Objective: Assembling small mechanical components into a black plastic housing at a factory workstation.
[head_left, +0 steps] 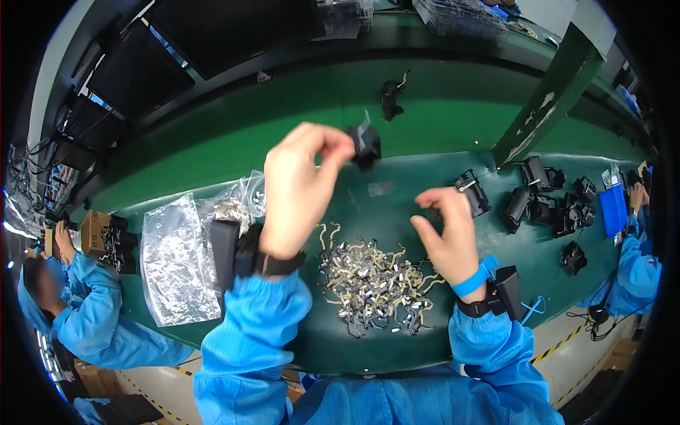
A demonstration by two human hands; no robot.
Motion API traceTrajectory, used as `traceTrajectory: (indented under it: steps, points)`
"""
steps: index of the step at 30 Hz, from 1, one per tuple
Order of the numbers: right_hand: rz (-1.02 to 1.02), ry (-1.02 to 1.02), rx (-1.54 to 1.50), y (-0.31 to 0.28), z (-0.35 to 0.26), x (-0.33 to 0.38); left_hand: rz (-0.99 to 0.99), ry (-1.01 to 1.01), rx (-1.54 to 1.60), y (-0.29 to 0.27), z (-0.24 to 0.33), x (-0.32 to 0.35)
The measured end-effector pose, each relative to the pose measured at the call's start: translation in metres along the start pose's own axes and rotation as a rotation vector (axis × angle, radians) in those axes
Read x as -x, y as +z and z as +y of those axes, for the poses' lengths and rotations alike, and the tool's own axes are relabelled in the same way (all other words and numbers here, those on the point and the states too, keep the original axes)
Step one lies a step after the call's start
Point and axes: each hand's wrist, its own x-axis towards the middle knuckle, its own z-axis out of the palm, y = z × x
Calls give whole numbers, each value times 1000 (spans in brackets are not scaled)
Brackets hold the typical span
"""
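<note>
My left hand is raised over the bench, thumb and fingers pinched on a small black plastic part. A thin, see-through strip sticks up from that part, which is slightly blurred. Lower and to the right, my right hand hovers with its fingers curved and the thumb apart, and I see nothing held in it. Between my forearms lies a heap of short flat cables with small connectors. Just beyond my right hand sits a black plastic housing.
Clear plastic bags lie left of the heap. Several black housings and a blue tray stand at the right. Another black part rests against the green back panel. Co-workers in blue sleeves sit at both sides.
</note>
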Motion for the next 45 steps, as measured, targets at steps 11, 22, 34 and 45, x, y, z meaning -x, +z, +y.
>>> traceTrajectory:
  steps: [11,22,34,45]
  points:
    - [-437,-139,304,3,-3,12,155,-347,-415,61,-63,-31]
    - [-303,50,-142,5,-13,11,75,-284,28,9,15,3]
    - [-148,-118,-288,18,-34,24,-272,-804,1072,18,24,113]
    - [-269,-9,-327,17,-30,25,-131,-821,1061,12,26,117]
